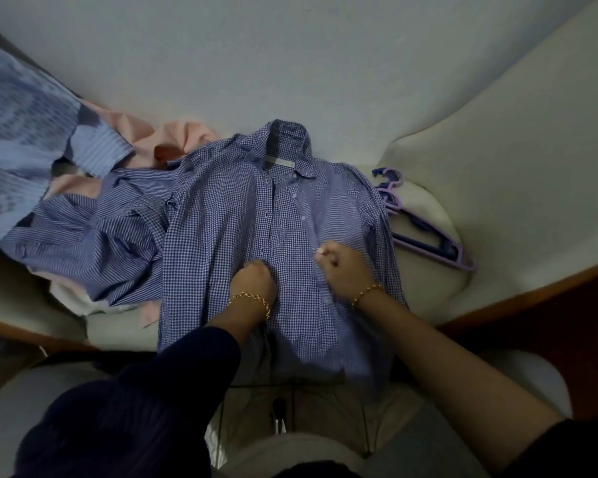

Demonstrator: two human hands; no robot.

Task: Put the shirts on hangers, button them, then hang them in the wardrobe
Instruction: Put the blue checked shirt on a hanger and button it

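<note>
Head view, looking down. A blue-and-white checked shirt (221,219) lies front-up on a cream cushioned surface (325,63), collar away from the person and hem towards them, hanging over the near edge. The front is open in its upper part: the two front edges lie apart and the pale neck label (277,162) shows inside the collar.

The left hand (254,279) is clenched round the left front edge at mid-length, knuckles up. The right hand (344,267), just beside it, pinches the right front edge between thumb and curled fingers. A small pale spot shows at its fingertips; whether this is a button cannot be told. Each wrist carries a gold chain bracelet (252,300). The left arm wears a dark sleeve; the right forearm is bare.

To the right of the shirt, touching its sleeve, lies a stack of lilac and blue plastic hangers (425,232). To the left is a loose heap of clothing: a blue striped shirt (83,229) partly under the checked one, a pink garment (173,136) behind it, and a pale blue patterned garment (25,108) at the far left. A brown wooden edge (532,291) borders the cushioned surface on the right.
</note>
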